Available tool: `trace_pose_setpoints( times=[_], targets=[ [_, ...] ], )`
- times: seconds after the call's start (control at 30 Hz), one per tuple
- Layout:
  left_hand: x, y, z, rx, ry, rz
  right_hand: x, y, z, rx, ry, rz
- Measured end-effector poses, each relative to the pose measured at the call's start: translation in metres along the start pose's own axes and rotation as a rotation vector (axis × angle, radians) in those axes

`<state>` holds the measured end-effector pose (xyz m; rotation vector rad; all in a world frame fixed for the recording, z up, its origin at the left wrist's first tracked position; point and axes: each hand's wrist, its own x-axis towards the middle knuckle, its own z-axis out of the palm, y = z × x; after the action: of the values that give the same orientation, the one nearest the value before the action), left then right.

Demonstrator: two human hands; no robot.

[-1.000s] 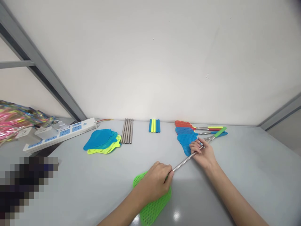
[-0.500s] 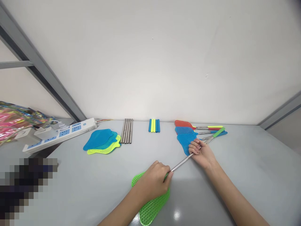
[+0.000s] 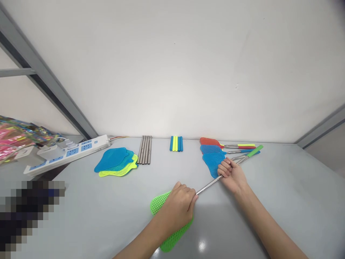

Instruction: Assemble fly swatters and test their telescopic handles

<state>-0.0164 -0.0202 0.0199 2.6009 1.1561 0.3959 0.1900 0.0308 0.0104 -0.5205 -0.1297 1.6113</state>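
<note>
L hand (image 3: 180,205) + R hand (image 3: 231,173) grip green swatter (image 3: 172,235) (rod between).

A single head-worn camera looks forward and down across the grey bench (image 3: 283,187) toward the white wall (image 3: 172,72) behind it, from close above the bench's near edge.

Plastic mesh, polished metal

Green swatter head (image 3: 172,230) is perforated plastic; its rod (image 3: 208,186) shiny metal (table (image 3: 283,201) faintly glossy).
</note>
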Motion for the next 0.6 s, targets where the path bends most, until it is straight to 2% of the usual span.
trace_pose_setpoints(
  times=[0.23,0.6],
  targets=[
    [0.001,0.0,-0.002,0.0,0.03,-0.036,-0.007,0.013,0.005,0.043,-0.069,-0.147],
    [0.003,-0.006,-0.004,-0.123,0.019,-0.075,-0.008,0.021,0.004,0.024,-0.097,-0.182]
  ],
)
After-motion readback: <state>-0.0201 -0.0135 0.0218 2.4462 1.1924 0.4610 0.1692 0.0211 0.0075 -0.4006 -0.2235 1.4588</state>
